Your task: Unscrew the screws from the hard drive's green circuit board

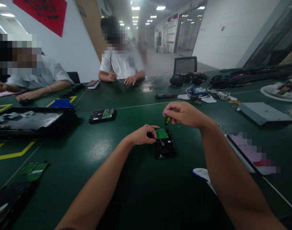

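Note:
A black hard drive (164,147) with a small green circuit board (161,133) on top lies on the dark green table (136,185) in front of me. My left hand (142,134) curls at the drive's far left corner, fingertips pinching the edge of the green board. My right hand (183,113) hovers just beyond the drive, closed around a small screwdriver (167,120) with a yellow-and-black handle that points down at the board. A few tiny screws (179,126) lie beside the drive.
A second hard drive (102,115) lies to the far left, a loose green board (34,171) near left, a black tray (28,121) at left. A phone (249,153) and grey metal plate (263,112) sit right. Two people work across the table; cables and tools lie behind.

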`<state>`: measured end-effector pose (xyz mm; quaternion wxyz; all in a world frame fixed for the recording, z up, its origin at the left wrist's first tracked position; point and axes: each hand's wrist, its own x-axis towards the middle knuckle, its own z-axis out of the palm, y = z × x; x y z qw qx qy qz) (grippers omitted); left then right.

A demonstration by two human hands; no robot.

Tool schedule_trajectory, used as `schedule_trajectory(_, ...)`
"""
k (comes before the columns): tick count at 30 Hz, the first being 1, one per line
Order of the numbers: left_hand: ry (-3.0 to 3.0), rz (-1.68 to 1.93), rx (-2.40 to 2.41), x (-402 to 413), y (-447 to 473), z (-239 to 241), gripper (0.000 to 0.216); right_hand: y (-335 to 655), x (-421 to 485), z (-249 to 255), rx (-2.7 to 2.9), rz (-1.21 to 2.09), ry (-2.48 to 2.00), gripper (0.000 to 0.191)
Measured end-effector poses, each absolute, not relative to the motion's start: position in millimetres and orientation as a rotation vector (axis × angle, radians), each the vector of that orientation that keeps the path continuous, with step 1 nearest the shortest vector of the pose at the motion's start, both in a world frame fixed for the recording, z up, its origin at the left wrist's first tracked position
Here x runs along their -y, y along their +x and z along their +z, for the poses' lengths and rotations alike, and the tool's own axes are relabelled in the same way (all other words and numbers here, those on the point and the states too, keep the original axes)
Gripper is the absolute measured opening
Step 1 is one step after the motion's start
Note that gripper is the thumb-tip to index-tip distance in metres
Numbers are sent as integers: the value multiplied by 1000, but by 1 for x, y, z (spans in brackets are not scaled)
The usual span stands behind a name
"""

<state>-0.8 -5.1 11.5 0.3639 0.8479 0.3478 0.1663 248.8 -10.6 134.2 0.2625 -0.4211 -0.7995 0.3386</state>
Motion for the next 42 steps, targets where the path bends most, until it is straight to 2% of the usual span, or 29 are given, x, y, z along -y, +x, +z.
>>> schedule_trajectory(7,2192,388,-1002,9,5,10,21,249,10,133,2167,898,-1142,23)
schedule_trajectory(23,2166,550,-1069,-1,-1,1,20,247,9,132,2180,858,-1151,23)
schedule_trajectory(30,2144,548,-1018,-5,-4,-2,25,243,6,127,2093,974,-1132,26)
schedule_trajectory(36,2124,541,-1028,-3,-4,-1,26,246,2,126,2119,837,-1152,24)
schedule_trajectory(42,2123,545,-1008,-5,-4,-3,25,245,5,126,2107,860,-1146,24)
